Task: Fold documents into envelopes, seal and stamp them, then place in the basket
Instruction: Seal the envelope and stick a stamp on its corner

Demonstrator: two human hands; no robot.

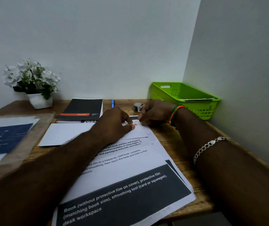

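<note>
Left hand rests on white envelope, fingers curled, fingertip and thumb pressing small red stamp at its corner. Right hand just beyond stamp, fingers loosely curled; grip cannot be told. Envelope lies over printed documents on bench. Green basket beyond right wrist.

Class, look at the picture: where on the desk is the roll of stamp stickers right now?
The sticker roll stands at the back of the desk, right of the blue pen, left of the green basket, just behind the right hand.
</note>
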